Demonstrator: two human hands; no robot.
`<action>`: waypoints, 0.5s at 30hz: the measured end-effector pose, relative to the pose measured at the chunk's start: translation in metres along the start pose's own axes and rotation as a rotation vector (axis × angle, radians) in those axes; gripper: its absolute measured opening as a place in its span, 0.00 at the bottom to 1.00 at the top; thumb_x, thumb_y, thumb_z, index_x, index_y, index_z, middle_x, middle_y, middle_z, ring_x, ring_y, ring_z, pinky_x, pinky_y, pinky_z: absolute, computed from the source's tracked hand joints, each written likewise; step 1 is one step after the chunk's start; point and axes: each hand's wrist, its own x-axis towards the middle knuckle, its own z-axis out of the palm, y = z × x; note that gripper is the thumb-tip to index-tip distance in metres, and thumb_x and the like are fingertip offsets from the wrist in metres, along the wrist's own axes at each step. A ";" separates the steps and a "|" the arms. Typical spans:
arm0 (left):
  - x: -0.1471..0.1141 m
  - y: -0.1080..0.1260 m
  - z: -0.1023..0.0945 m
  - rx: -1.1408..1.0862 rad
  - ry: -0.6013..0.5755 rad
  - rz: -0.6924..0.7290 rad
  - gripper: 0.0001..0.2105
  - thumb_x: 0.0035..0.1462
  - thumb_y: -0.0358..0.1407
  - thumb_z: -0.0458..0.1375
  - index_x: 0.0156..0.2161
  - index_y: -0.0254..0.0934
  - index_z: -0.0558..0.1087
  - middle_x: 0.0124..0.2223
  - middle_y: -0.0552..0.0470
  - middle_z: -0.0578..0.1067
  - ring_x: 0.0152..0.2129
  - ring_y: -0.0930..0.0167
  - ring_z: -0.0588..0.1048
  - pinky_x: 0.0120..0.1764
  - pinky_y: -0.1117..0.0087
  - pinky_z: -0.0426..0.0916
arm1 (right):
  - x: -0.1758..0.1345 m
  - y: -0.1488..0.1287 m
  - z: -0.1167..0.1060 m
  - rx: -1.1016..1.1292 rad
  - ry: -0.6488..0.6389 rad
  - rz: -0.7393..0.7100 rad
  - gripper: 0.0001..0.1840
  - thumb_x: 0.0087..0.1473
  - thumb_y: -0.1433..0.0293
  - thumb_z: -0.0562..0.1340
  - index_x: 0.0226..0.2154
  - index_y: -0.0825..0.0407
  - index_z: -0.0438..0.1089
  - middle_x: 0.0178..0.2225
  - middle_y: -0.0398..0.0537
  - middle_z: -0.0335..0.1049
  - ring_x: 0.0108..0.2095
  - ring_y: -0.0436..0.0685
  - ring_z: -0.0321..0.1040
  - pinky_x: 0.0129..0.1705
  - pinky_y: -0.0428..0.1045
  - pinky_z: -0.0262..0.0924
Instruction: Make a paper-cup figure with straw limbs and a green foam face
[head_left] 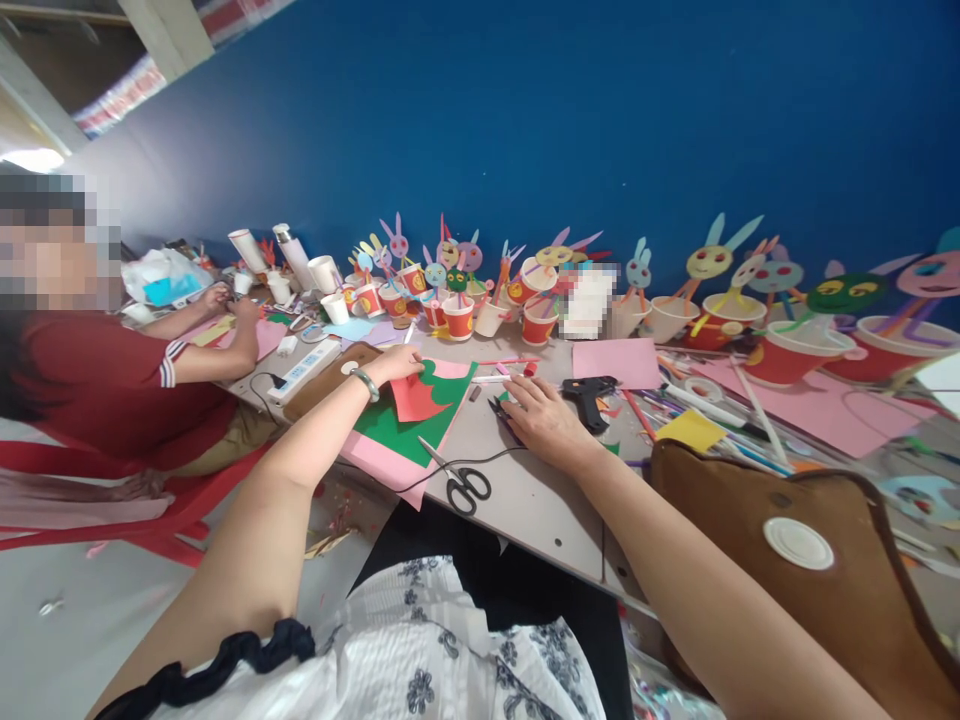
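My left hand [397, 364], wearing a bangle, pinches the top edge of a red paper piece [420, 398]. That piece lies over a green sheet [390, 425] with a wavy cut edge, on top of pink paper [411, 487]. My right hand [546, 418] rests on the table with its fingers stretched forward. Beneath its fingers a dark pointed object [498, 408] is mostly hidden, so its kind is unclear. Black-handled scissors [466, 490] lie near the front edge, blades toward the green sheet. Just beyond my right hand lies a black glue gun [592, 402].
Paper cups with bunny figures [457, 318] line the blue wall. A power strip [304, 370] and a brown cushion [315, 385] lie left; another brown cushion [720, 520] is at right. A dark cord [487, 458] crosses the table. A co-worker [112, 390] sits left, handling small things.
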 end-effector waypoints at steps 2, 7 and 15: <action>0.007 0.000 0.002 0.003 -0.006 -0.008 0.11 0.40 0.38 0.68 0.25 0.38 0.70 0.23 0.55 0.73 0.25 0.70 0.72 0.30 0.73 0.64 | 0.001 -0.001 -0.001 0.007 -0.001 0.003 0.10 0.59 0.76 0.59 0.40 0.59 0.76 0.54 0.67 0.71 0.60 0.70 0.63 0.60 0.63 0.57; 0.022 -0.004 0.000 0.009 -0.047 -0.062 0.15 0.32 0.35 0.72 0.20 0.38 0.68 0.17 0.58 0.67 0.19 0.72 0.67 0.25 0.72 0.57 | 0.002 -0.002 -0.003 0.060 -0.004 0.018 0.10 0.59 0.76 0.59 0.40 0.59 0.76 0.54 0.67 0.71 0.62 0.70 0.61 0.60 0.64 0.56; 0.028 -0.004 -0.003 0.005 -0.054 -0.140 0.09 0.36 0.32 0.69 0.18 0.36 0.72 0.15 0.56 0.68 0.16 0.73 0.63 0.24 0.71 0.55 | 0.001 -0.002 -0.002 0.015 -0.009 0.009 0.11 0.59 0.76 0.58 0.40 0.58 0.76 0.55 0.65 0.71 0.60 0.69 0.62 0.60 0.63 0.58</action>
